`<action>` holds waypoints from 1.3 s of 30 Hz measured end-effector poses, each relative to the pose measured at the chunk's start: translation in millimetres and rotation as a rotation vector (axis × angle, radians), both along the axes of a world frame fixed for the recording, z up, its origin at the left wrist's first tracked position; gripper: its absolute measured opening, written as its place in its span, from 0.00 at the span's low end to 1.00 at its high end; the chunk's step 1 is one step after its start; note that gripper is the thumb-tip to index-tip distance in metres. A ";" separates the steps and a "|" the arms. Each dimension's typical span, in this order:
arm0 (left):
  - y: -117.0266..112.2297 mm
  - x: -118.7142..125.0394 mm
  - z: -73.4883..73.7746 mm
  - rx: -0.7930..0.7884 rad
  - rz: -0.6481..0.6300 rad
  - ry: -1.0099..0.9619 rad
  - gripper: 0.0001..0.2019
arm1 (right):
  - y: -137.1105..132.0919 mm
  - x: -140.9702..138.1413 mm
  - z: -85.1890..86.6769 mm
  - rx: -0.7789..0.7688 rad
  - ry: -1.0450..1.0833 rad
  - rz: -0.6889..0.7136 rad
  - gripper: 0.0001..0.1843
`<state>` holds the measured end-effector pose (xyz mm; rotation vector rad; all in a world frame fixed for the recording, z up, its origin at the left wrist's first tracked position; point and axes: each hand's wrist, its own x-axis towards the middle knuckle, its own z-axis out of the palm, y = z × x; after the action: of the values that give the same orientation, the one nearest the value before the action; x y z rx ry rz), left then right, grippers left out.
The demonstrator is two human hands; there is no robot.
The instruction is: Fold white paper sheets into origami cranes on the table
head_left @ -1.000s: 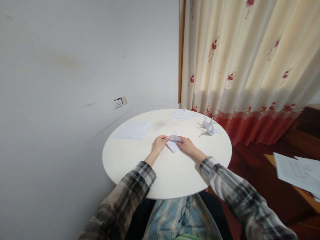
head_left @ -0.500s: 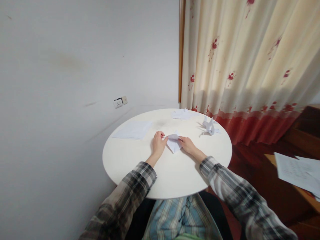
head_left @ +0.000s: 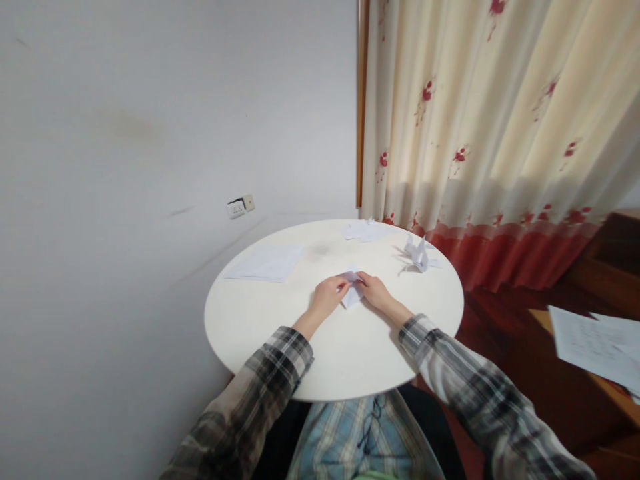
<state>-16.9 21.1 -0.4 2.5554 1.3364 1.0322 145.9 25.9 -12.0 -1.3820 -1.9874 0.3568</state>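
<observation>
The folded white paper piece (head_left: 353, 297) is located near the middle of the round white smooth-topped table (head_left: 270, 333), between the two bare hands, its lower corner pointing toward the wearer. The right hand (head_left: 375, 291) grips its right edge between thumb and fingers. The left hand (head_left: 327, 297) lies over its left side, fingertips bent at the upper fold; whether they pinch or only press cannot be told. The piece should handle as very light, thin and flexible, stiffer where layers overlap, and liable to crease or tear under force. Hold by the layered side edges, with light fingertip pressure, clear of the lower corner
</observation>
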 end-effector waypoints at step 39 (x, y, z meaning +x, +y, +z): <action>0.1 10.0 -9.9 -0.038 -0.104 0.342 0.12 | -7.9 -6.1 8.4 0.342 0.323 -0.007 0.06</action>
<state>-6.9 21.2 -10.3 2.8294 1.2553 0.5648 139.8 18.0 -3.6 -1.0431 -1.6840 0.2077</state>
